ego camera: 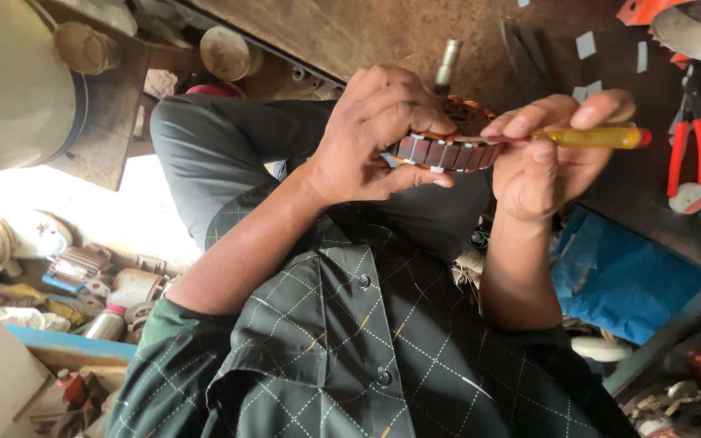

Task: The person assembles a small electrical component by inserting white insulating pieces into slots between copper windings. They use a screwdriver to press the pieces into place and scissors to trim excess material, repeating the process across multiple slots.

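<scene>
Currently left hand [371, 138] clamps the round brown laminated motor stator with copper windings [448, 146], held up above the lap in front of the chest. Right hand [541, 158] grips a yellow-handled screwdriver [598, 137], tip at the stator rim. Red-handled pliers [679, 154] lie on the tabletop [367, 32], well apart.

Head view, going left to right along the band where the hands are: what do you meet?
Grey trouser knee → left hand → ring-shaped motor core → right hand → yellow-handled screwdriver → red-handled pliers.
</scene>
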A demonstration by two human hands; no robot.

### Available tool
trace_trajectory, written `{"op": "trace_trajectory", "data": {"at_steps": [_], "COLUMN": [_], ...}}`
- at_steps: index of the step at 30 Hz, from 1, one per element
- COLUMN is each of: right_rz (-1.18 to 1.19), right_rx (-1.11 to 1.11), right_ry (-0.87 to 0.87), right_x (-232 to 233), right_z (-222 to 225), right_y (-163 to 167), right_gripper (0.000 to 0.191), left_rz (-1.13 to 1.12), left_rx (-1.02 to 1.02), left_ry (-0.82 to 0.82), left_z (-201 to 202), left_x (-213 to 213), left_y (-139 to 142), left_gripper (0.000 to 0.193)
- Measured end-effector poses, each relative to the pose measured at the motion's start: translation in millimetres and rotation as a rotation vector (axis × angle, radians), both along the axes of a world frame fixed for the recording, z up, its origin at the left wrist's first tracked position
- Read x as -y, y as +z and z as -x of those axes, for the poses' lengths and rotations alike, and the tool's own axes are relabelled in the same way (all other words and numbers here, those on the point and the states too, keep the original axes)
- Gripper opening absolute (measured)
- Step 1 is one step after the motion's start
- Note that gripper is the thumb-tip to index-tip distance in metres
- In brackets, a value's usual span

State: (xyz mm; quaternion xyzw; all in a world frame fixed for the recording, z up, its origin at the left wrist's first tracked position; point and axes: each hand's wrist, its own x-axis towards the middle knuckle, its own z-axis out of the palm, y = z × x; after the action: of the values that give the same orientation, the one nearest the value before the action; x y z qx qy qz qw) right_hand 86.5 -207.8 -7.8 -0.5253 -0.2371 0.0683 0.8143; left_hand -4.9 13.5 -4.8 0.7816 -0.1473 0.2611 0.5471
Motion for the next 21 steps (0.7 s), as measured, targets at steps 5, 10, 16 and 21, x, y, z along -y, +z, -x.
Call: {"op": "trace_trajectory", "data": {"at_steps": [5, 10, 16, 21], "right_rz": [-0.002, 0.014, 0.038, 0.068], "right_rx": [0.13, 0.162, 0.19, 0.224], "right_ry": [-0.063, -0.063, -0.054, -0.038], "right_x": [-5.7, -8.4, -10.5, -8.5], "right_z": [-4.2, -8.2, -9.3, -11.5], "right_y": [-8.7, -9.6, -8.0, -9.6], "right_gripper": [0.045, 0.045, 0.043, 0.041], "left_rz": [0.022, 0.026, 0.02, 0.011], "left_rx": [-0.02, -0.024, -0.027, -0.023], "left_ry": [0.012, 0.01, 0.014, 0.009], "left_z": [-2.6, -4.4, -4.7, -4.5], "left_x": [0.0, -1.3, -0.8, -1.0], "left_y": [-2.0, -2.0, -2.3, -3.1], "left_gripper": [0.049, 0.048, 0.048, 0.048]}}
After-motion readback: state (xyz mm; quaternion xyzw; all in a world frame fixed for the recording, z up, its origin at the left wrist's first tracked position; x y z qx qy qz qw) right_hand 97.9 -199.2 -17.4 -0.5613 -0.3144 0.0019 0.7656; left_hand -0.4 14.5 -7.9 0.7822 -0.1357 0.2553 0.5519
